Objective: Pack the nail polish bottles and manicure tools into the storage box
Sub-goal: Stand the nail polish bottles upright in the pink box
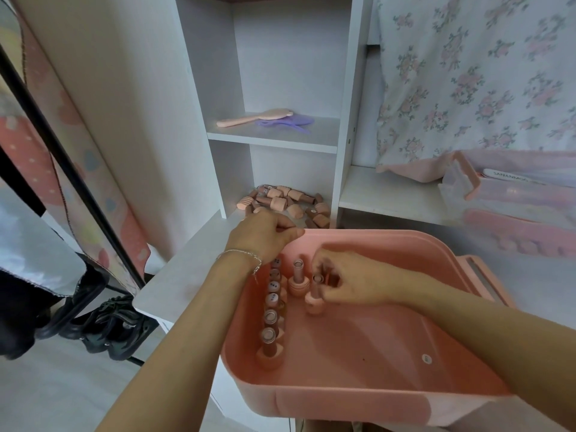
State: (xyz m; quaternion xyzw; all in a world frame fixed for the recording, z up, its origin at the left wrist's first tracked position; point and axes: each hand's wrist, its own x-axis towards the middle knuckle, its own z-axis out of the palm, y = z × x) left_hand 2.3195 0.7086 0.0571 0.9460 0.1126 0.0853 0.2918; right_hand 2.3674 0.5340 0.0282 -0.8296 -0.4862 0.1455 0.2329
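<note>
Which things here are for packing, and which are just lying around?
For the job: box; bottles in the box; bottle pile on the shelf; left hand; right hand.
Lying about: brush; purple comb; shoes; floral cloth.

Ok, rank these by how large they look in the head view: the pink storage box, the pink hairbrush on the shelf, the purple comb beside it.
1. Pink storage box, by far the largest, though nearest the camera.
2. Pink hairbrush.
3. Purple comb, somewhat shorter than the brush lying against it.
</note>
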